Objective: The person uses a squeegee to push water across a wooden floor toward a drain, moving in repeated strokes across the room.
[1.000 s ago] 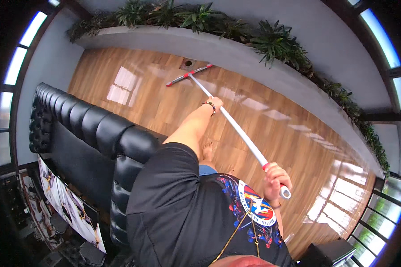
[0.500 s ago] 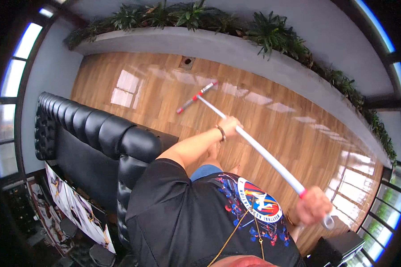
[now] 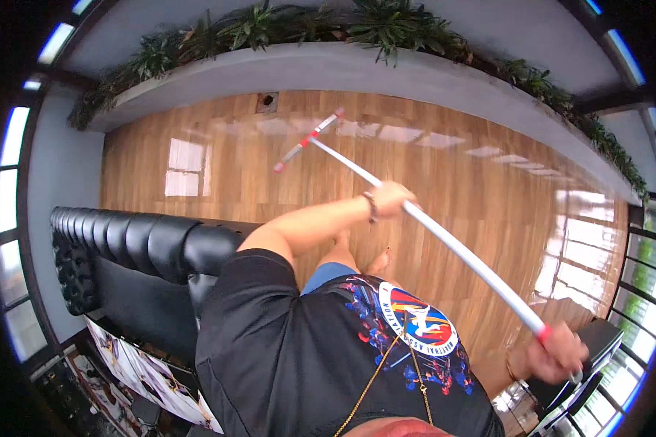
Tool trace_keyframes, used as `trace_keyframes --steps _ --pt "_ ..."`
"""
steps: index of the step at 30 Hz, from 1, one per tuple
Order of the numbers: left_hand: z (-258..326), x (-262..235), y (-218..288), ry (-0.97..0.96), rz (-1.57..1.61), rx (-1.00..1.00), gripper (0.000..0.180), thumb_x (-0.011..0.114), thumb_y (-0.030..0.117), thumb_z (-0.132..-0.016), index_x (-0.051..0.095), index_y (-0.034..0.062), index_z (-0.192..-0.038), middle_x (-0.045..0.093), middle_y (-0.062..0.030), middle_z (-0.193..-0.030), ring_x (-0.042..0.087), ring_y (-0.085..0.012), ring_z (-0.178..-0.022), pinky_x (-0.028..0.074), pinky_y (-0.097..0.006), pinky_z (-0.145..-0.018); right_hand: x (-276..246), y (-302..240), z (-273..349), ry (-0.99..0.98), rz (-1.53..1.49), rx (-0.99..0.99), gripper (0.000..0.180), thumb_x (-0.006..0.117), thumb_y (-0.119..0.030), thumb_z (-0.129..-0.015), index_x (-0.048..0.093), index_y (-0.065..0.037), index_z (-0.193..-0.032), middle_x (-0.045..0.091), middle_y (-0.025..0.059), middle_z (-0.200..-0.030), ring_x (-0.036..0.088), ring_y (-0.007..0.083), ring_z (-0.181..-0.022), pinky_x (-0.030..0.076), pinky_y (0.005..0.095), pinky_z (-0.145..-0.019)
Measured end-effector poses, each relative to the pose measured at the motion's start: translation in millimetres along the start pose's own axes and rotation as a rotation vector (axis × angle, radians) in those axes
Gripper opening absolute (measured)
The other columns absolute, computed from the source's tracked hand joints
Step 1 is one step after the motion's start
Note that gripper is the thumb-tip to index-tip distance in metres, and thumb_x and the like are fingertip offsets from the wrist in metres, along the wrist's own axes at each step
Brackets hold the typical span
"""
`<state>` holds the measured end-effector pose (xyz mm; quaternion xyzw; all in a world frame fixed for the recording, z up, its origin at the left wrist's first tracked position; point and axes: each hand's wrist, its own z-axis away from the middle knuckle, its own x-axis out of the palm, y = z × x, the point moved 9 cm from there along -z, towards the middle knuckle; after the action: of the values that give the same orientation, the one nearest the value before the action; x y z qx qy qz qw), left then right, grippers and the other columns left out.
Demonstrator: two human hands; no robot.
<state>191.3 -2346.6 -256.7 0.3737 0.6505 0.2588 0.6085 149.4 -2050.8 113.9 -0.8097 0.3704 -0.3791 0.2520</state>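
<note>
A floor squeegee with a long white pole [image 3: 466, 255] slants from the far middle to the near right. Its red and silver head [image 3: 297, 150] touches the wet, shiny wooden floor. My left hand [image 3: 393, 198] is closed around the pole's middle part, with that arm stretched forward. At the near end, just behind a red collar, my right hand [image 3: 557, 353] grips the pole out to my right side. The right fingers are slightly blurred. My bare feet [image 3: 380, 261] stand on the floor beneath the pole.
A low grey planter wall [image 3: 321, 65] with green plants [image 3: 393, 29] curves along the far side. Near it, a square drain opening [image 3: 267, 101] sits in the floor. A black tufted sofa [image 3: 146, 237] stands at left, a black box-like piece of furniture [image 3: 598, 342] at right.
The squeegee head has moved farther away and to the right relative to the drain. My right hand has swung outward to the right with the pole end. My view has turned slightly right.
</note>
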Motion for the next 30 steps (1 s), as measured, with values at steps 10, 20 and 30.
trace_keyframes --steps 10,20,30 --pt "-37 197 65 -0.268 0.259 0.048 0.009 0.062 0.018 -0.078 0.066 0.0104 -0.082 0.065 -0.0132 -0.078 0.063 -0.0323 -0.08 0.049 -0.042 -0.071 -24 -56 23 -0.057 0.144 0.078 0.028 0.046 -0.02 -0.093 0.037 -0.014 -0.067 0.035 -0.0043 -0.047 0.028 0.006 -0.039 0.026 0.0235 -0.045" --pt "45 68 -169 0.045 -0.242 -0.209 0.02 0.063 0.022 -0.078 0.063 0.0082 -0.063 0.059 -0.0137 -0.067 0.058 -0.034 -0.072 0.046 -0.043 -0.064 -11 130 142 0.091 0.0 0.164 0.024 0.053 -0.014 -0.088 0.038 -0.012 -0.07 0.038 -0.0017 -0.05 0.035 0.0117 -0.042 0.033 0.0292 -0.045" --pt "-7 155 -58 -0.307 -0.103 0.004 0.019 0.059 0.029 -0.084 0.07 0.0126 -0.084 0.064 -0.0137 -0.078 0.061 -0.0323 -0.083 0.048 -0.043 -0.074 -54 12 123 0.291 0.181 0.003 0.024 0.054 -0.018 -0.09 0.038 -0.012 -0.074 0.037 0.0 -0.061 0.035 0.0107 -0.049 0.034 0.0259 -0.047"
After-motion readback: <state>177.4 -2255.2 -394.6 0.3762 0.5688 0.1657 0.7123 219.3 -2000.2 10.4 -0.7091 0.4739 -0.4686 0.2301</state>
